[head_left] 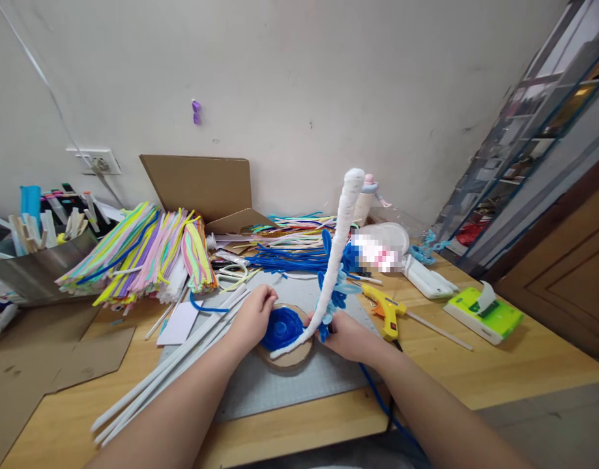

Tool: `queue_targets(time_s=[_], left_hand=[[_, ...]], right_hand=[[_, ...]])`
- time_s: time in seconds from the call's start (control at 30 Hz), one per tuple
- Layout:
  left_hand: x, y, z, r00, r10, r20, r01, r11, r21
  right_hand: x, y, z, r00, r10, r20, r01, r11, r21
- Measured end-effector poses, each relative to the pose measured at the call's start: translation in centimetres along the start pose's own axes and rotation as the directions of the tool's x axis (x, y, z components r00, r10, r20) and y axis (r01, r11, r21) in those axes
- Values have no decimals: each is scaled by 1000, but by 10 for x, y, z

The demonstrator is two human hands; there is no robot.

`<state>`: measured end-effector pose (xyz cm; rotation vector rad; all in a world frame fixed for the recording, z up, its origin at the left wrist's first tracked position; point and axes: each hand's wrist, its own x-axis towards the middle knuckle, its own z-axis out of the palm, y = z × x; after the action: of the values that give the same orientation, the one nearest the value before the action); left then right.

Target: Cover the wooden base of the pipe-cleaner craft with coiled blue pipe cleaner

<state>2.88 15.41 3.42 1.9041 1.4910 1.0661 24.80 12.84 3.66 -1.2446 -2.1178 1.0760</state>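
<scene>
A round cardboard disc (290, 362) lies on the grey cutting mat, with a coiled patch of blue pipe cleaner (282, 328) on its top. My left hand (254, 314) is at the disc's left rim, its fingers curled in against the edge; the fingertips are partly hidden. From the disc rises a curved white fuzzy stem (336, 254), tilted up and right, its lower end on the disc. Blue fuzzy petals (339, 296) sit along its right side. My right hand (349, 333) is closed around the stem's lower part near the petals, fingers partly hidden behind it.
A yellow glue gun (388, 311) lies right of the mat (260, 398), near a green-and-white box (485, 315). White strips (167, 370) lie at left. Behind are bundled pastel pipe cleaners (133, 257), blue pipe cleaners (289, 258) and a cardboard box (201, 189).
</scene>
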Motion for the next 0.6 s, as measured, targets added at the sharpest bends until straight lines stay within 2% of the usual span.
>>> queue_targets(time_s=[0.07, 0.17, 0.23, 0.3, 0.37, 0.43, 0.5, 0.57, 0.6], left_hand=[[4, -9, -4, 991, -66, -119, 65, 998, -14], [10, -21, -12, 950, -138, -281, 133, 990, -37], [12, -25, -18, 927, -153, -343, 151, 988, -33], [11, -22, -21, 925, -138, -354, 143, 990, -14], [7, -14, -18, 949, -61, -309, 73, 997, 30], [1, -4, -11, 982, 93, -166, -78, 992, 94], [-7, 6, -2, 973, 226, 37, -229, 965, 127], [-14, 12, 7, 955, 246, 163, -267, 956, 124], [-17, 13, 10, 955, 231, 188, -256, 959, 124]], right_hand=[[0, 2, 0, 1000, -3, -5, 3, 1000, -15], [0, 4, 0, 1000, -2, -22, 1, 1000, -30], [1, 5, 0, 1000, -2, -29, 1, 999, -40], [1, 4, 0, 1000, -1, -31, 0, 999, -41], [0, 2, 0, 1000, 0, -30, -1, 999, -35], [0, 0, -1, 1000, -8, -16, 8, 1000, -23], [0, -1, -1, 1000, -12, -1, 12, 1000, -9], [0, 0, 0, 1000, -6, 2, 6, 1000, -5], [0, 1, 0, 1000, -1, -1, 1, 1000, -7]])
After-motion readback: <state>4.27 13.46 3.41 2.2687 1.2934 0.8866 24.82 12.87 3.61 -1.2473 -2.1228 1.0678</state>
